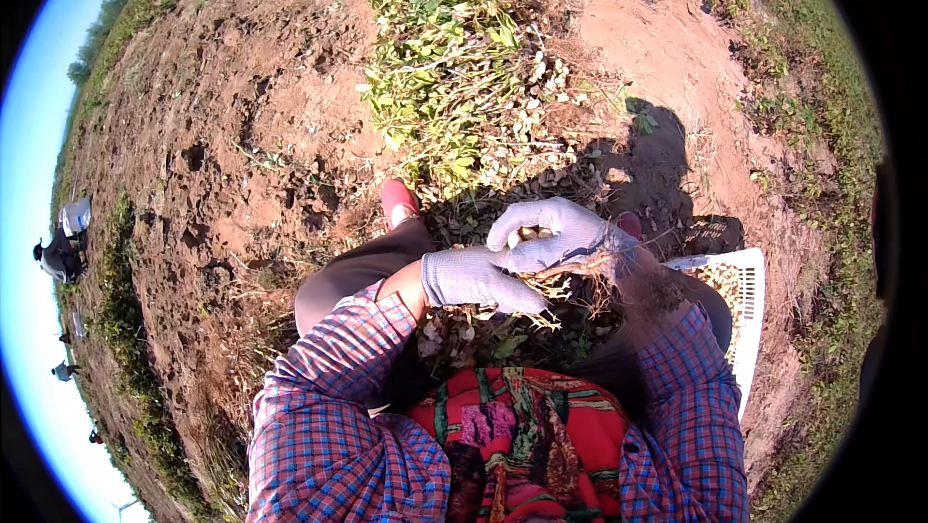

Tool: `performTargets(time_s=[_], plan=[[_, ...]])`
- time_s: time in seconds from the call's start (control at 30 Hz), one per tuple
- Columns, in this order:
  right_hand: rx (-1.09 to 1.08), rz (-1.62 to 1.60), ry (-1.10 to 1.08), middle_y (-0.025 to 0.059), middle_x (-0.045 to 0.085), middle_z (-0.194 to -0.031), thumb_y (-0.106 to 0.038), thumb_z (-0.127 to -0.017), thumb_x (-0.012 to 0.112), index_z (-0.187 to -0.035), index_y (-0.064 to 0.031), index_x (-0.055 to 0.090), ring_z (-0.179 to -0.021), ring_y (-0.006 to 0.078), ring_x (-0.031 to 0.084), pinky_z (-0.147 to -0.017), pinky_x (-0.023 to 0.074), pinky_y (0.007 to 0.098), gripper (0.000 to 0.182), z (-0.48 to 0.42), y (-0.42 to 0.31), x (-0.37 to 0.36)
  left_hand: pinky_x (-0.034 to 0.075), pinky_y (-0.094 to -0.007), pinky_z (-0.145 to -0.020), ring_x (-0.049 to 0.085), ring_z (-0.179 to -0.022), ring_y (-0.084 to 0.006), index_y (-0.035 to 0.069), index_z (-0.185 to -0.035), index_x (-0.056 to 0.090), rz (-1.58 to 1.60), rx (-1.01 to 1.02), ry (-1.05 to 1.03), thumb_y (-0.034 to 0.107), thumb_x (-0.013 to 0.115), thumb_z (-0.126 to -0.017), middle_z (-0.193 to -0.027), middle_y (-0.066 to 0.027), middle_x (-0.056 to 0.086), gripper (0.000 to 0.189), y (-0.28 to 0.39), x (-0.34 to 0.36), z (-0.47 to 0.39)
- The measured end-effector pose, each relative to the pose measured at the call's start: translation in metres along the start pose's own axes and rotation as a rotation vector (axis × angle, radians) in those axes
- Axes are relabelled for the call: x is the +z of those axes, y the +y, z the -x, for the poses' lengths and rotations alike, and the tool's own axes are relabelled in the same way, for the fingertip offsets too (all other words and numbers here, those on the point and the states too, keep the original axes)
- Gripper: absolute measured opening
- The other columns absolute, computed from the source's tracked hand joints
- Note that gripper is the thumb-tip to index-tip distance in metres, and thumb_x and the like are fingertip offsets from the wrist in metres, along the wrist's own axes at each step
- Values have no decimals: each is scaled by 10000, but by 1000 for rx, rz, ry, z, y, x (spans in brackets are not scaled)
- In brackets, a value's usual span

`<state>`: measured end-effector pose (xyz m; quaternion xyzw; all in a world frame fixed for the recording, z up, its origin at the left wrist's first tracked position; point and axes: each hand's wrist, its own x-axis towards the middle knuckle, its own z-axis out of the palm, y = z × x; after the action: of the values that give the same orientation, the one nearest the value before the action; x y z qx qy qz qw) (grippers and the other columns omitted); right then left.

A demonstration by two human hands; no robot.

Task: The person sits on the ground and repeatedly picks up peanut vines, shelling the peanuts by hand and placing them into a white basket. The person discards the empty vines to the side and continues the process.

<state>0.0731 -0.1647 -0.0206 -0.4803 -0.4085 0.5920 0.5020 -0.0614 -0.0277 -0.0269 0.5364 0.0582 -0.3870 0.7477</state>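
My right hand (573,233), in a pale knit glove, curls its fingers around a few peanuts (531,234) whose pods show between fingers and thumb. Just below and to the left is my left hand (475,281), gloved the same way and touching the right one. It grips the dry stems and roots of a peanut plant (573,284), partly hidden beneath both hands. Beyond my feet lies a heap of uprooted peanut plants (457,81), leaves to the left and pods (540,88) to the right.
A white plastic basket (752,305) with peanuts in it stands by my right leg. Loose leaves (511,345) lie between my legs. Green crop rows (826,124) run along the right. Far left, a person (59,256) bends near a whitish container (75,217).
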Motion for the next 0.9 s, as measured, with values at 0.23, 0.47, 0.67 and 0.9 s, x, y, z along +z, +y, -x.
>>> performTargets(time_s=[0.23,0.47,0.67,0.9], plan=[[-105,102,513,-19,532,-784,-221,-902,604,-901,-55,577,-778,70,494,-696,411,240,167,2,1,9,427,-240,-594,535,-680,-88,4,-1084,575,-7,174,140,147,663,-855,-821,-14,593,284,15,-4,0],[-155,-540,749,25,593,-867,-233,-897,592,-1096,-51,570,-709,87,533,-587,427,188,271,28,44,-49,425,-256,-622,492,-679,-77,36,-970,566,-533,482,256,144,696,-831,-722,-22,532,219,29,-1,-3],[93,132,1250,-6,546,-690,-236,-897,587,-924,-60,585,-471,61,453,-413,350,222,177,133,-33,-23,446,-277,-643,526,-643,-118,27,-939,578,-856,636,726,160,716,-799,-711,-49,581,237,41,-6,10],[1045,1062,1294,194,652,-953,-352,-870,609,-1126,-94,522,-888,331,634,-751,485,398,375,409,44,3,478,-344,-605,617,-653,-297,81,-937,596,-1023,910,1184,197,698,-789,-713,-118,619,214,32,-29,29]])
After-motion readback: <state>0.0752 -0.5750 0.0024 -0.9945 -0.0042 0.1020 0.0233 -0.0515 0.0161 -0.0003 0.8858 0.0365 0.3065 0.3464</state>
